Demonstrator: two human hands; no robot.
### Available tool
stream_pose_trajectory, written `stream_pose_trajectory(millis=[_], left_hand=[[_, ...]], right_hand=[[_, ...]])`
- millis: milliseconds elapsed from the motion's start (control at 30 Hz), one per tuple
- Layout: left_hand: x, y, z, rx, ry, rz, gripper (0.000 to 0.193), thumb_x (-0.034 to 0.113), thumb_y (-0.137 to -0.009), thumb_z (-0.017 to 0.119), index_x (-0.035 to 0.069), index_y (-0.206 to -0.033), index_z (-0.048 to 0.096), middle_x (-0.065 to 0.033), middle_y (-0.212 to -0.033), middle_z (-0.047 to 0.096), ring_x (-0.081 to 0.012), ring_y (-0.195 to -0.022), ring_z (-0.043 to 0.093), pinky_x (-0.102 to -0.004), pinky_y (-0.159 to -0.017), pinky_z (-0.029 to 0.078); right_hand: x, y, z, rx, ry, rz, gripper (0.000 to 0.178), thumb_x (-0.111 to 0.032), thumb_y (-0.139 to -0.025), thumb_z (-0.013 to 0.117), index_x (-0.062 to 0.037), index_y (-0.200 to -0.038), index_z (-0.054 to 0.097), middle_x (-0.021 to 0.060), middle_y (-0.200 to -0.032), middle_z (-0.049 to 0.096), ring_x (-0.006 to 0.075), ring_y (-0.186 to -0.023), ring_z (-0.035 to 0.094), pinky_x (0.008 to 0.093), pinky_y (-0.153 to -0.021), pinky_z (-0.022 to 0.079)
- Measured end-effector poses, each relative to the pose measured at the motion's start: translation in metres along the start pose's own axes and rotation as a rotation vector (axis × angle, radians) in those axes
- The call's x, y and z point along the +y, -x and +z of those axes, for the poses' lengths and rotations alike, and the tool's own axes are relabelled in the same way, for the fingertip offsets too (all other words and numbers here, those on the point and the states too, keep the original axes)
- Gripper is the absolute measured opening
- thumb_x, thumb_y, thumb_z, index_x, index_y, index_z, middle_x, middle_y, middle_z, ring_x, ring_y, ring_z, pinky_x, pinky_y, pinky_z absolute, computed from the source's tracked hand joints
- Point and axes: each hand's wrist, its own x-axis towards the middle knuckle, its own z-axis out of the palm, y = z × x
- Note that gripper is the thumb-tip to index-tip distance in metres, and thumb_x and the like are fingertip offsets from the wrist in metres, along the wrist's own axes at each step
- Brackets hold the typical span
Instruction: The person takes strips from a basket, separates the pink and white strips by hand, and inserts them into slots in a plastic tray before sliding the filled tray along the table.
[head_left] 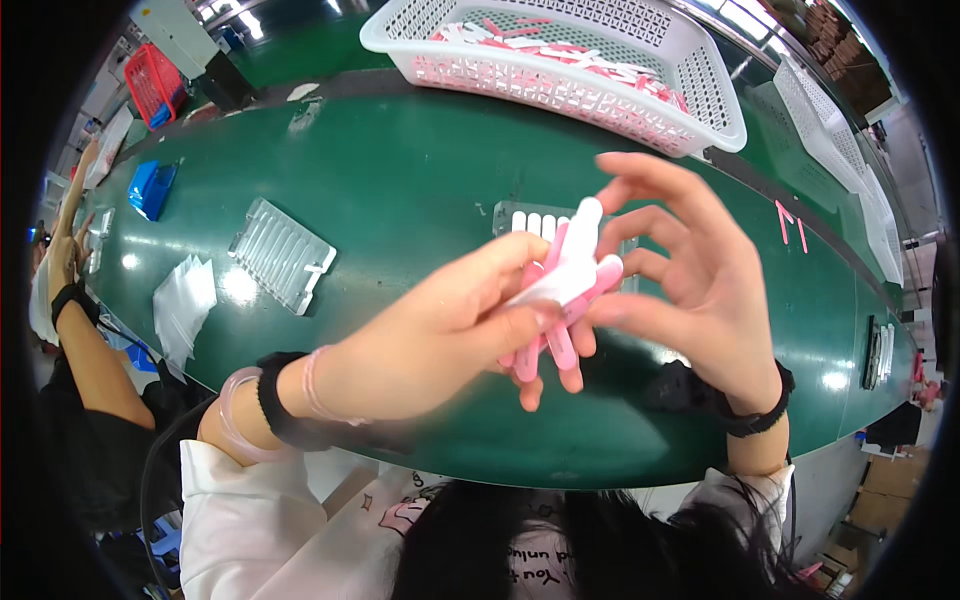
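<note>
While in left hand [450,312], sticks [575,270]; basket rim [380,38] well apart.

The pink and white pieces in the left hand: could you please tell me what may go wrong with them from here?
The pink and white pieces point in different directions in the left hand, so one might slip out. The right hand is close with fingers spread and could nudge them loose. Both hands partly cover the clear tray, so a dropped piece might disturb its row of white pieces.
</note>
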Motion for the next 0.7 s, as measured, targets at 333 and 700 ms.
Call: stream_pose_trajectory(millis=[333,700], left_hand=[[-0.027,0.006,-0.022,0.046,-0.062,0.016,0.022,0.008,-0.089,0.035,0.001,-0.109,0.032,-0.0068,-0.08,0.048,-0.0131,-0.067,0.055,-0.0222,-0.054,0.045],[-0.035,0.007,-0.031,0.091,-0.219,-0.068,0.015,0.009,-0.089,0.038,0.001,-0.101,0.036,-0.0033,-0.069,0.047,-0.0084,-0.057,0.046,-0.0211,-0.047,0.038]], right_hand=[[0.023,-0.012,0.022,0.088,0.292,-0.04,0.019,0.002,-0.069,0.065,0.0034,-0.088,0.06,0.008,-0.078,0.06,0.0123,-0.071,0.06,0.0225,-0.066,0.051],[0.027,-0.01,0.026,-0.009,0.195,0.199,0.017,0.011,-0.067,0.062,0.0086,-0.082,0.056,0.0115,-0.081,0.06,0.0138,-0.073,0.059,0.0212,-0.066,0.049]])
